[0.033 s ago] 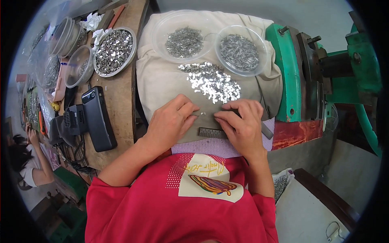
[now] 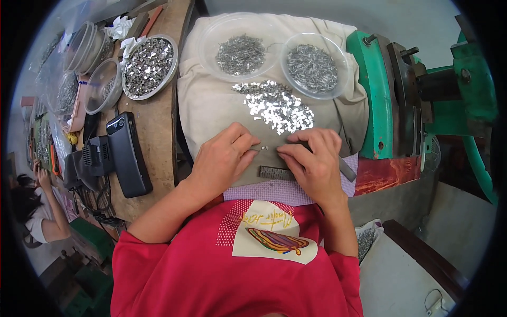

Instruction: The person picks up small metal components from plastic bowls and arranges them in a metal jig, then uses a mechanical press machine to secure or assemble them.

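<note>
Toward the near edge of the cloth (image 2: 211, 100), the left hand (image 2: 224, 153) and right hand (image 2: 317, 153) curl nearly closed, their hold unclear, seemingly handling small pieces (image 2: 264, 148), the next move demanding precise pinching.

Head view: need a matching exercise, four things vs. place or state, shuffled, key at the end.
1. ruler
2. flakes
3. green machine
4. black device

A. right of the cloth
B. on the wooden table
C. graduated, partly behind the right hand
D. shiny, heaped loose

Pairs: 1-C, 2-D, 3-A, 4-B
</note>
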`<state>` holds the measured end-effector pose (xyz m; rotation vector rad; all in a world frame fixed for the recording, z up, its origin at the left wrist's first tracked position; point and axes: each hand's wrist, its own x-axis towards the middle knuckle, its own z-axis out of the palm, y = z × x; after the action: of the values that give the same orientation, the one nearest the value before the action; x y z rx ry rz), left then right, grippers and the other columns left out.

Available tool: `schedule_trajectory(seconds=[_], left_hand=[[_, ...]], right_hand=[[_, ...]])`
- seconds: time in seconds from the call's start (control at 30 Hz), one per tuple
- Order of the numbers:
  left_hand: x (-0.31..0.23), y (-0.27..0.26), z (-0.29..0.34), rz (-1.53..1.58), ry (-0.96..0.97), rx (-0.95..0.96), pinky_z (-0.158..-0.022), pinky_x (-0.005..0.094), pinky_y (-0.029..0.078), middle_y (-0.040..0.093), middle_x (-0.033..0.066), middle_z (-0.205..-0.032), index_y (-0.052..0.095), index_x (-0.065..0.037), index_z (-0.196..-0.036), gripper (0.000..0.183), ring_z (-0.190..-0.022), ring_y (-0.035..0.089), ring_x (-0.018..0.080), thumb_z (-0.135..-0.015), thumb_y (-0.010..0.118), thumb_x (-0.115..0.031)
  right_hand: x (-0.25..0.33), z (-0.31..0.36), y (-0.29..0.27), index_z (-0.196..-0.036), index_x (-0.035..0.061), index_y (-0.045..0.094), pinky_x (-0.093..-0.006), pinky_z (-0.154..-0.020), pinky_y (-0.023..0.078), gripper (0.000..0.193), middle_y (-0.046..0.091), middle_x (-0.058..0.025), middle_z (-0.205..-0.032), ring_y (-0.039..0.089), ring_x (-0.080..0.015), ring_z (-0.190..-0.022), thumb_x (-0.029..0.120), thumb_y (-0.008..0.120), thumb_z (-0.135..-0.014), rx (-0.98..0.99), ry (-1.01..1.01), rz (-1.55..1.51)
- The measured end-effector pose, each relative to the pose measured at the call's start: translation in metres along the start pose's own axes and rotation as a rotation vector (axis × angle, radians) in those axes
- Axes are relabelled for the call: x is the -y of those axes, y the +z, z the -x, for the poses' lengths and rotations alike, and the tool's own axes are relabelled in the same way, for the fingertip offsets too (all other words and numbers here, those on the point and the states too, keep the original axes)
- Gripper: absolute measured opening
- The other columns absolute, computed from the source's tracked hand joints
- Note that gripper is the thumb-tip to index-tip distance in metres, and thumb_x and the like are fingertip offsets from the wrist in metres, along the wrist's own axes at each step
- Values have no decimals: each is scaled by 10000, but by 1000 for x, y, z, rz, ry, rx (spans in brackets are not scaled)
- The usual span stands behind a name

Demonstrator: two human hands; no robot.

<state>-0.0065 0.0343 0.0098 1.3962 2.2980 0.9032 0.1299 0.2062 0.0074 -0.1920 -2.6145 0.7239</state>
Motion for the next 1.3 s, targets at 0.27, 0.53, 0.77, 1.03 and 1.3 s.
schedule_trajectory(seconds=[0.27,0.53,0.77,1.03,1.3], left_hand=[[0,9,-4,-67,79,-75,-653,382,520,608,69,-897,675,-48,-900,123,-790,645,264,-792,731,-64],[0,3,2,-93,81,-92,-659,379,528,566,46,-886,642,-64,-869,123,-817,625,238,-783,726,-92],[2,4,3,-32,72,-93,-672,382,510,599,70,-867,669,-49,-861,115,-798,628,265,-773,742,-60],[4,3,1,35,71,-66,-671,382,503,593,77,-862,639,-46,-843,132,-808,622,278,-750,730,-24],[-7,1,13,134,91,4,-677,372,511,602,71,-880,656,-59,-862,150,-815,626,267,-742,740,-25]], right_hand=[[1,-14,16,-865,113,689,-414,-946,365,132,609,-13,-998,569,-221,-1006,139,744,-748,87,-76,27],[8,-25,22,-830,87,628,-415,-977,349,111,601,-20,-994,566,-224,-1021,129,703,-760,82,-119,64],[19,-2,1,-839,103,601,-442,-981,323,165,608,-9,-1042,559,-229,-1042,114,741,-754,24,-68,31],[27,27,-3,-842,141,685,-432,-973,323,176,624,21,-1049,562,-214,-1040,152,796,-705,14,2,82],[34,52,-7,-825,169,724,-425,-958,338,138,626,17,-1062,552,-211,-1038,161,763,-693,28,42,85]])
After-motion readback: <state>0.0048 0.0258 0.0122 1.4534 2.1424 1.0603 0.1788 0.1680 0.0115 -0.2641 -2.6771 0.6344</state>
